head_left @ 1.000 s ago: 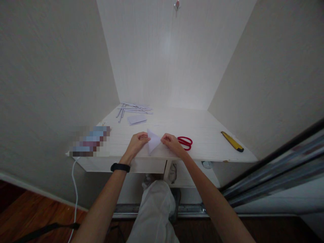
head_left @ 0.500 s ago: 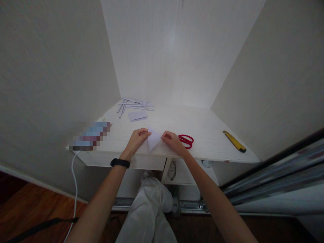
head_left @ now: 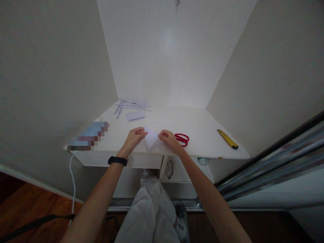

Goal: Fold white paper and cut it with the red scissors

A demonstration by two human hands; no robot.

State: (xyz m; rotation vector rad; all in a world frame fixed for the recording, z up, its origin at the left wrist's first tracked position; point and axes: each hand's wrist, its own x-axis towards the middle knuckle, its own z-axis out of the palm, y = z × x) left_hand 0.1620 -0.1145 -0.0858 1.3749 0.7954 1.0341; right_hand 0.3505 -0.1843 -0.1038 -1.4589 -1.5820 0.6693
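Observation:
A small folded sheet of white paper (head_left: 151,137), roughly triangular with one point toward me, is held just above the front part of the white desk (head_left: 199,121). My left hand (head_left: 136,137) pinches its left edge between thumb and fingers. At the right corner, my right hand (head_left: 168,137) grips the paper with fingertips pressed together. Red-handled scissors (head_left: 182,139) lie beside my right hand, which with the forearm partly hides them; their blades cannot be seen.
Thin white paper sticks (head_left: 133,104) lie in a loose pile at the back left, behind a folded paper piece (head_left: 135,116). A yellow utility knife (head_left: 227,139) lies at the right. A blurred-out object (head_left: 88,135) and a white cable (head_left: 72,182) are at the left edge.
The view has shifted slightly, moving the desk items a little leftward. Both hands keep hold of the paper, which looks slightly more spread between them.

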